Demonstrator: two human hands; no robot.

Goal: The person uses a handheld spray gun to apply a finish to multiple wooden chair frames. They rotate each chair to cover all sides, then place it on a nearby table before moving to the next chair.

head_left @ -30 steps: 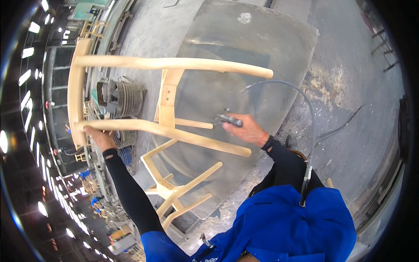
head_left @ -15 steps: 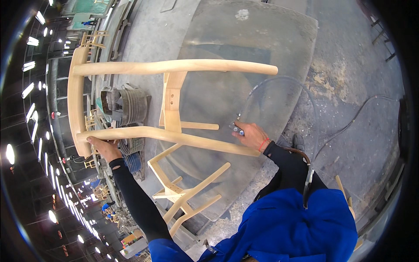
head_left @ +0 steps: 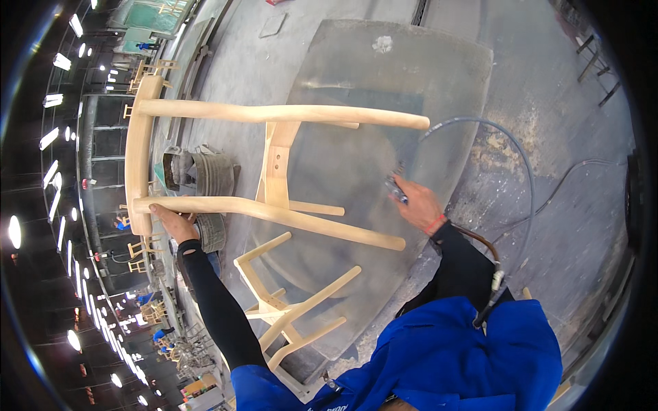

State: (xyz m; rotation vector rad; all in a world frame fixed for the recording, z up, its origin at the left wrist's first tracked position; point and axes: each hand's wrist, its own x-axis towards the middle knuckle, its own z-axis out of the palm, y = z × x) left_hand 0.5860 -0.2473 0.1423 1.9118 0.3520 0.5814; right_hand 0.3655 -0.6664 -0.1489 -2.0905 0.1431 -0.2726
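A pale wooden chair frame (head_left: 277,185) lies in front of me, its two long legs pointing right and a broad curved rail (head_left: 137,164) joining them at the left. My left hand (head_left: 177,222) is closed around the nearer leg close to that rail, thumb on top; its other fingers are partly hidden beneath. My right hand (head_left: 419,205) grips a small grey metal air gun (head_left: 396,190), held apart from the frame beyond the nearer leg's free end. A brown tube (head_left: 480,241) runs beside my right wrist to a hose fitting.
A second wooden frame (head_left: 284,318) stands nearer me, at lower centre. Below both lies a large grey sheet (head_left: 384,82) on the floor. The grey hose (head_left: 524,164) loops on the right. Metal buckets (head_left: 212,171) stand behind the left part of the frame.
My right hand with the air gun has moved right and slightly away from the nearer leg. The hose loop has swung right. In the view, the rail end has shifted right, with my left hand still on it.
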